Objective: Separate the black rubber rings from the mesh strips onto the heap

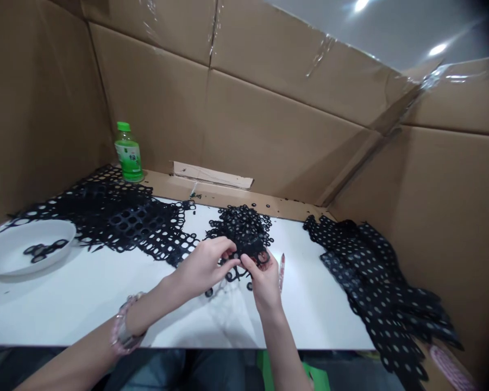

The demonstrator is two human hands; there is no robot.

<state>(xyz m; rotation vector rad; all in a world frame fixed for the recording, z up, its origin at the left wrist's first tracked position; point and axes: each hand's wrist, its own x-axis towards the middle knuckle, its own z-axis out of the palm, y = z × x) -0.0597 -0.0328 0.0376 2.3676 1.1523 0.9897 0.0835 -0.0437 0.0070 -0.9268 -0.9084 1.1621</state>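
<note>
My left hand (201,266) and right hand (265,281) grip the bunched black openwork lace (240,231) at its near edge. Fingers (228,255) of both hands pinch narrowly on it, and the mass lies directly beyond them on the white tabletop (85,309). A slim pinkish implement (282,271) lies just beside my right hand.

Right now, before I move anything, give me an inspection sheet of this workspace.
Surface: white table, cardboard strip along its back edge.
Job's things: black lace, bunched between both hands.
Clutter: lace sheets left and right; white dish holding lace scraps; green bottle; pink tool.
Hands: left hand and right hand pinching the lace.
Cables: nothing seen.
Surroundings: taped cardboard walls.
</note>
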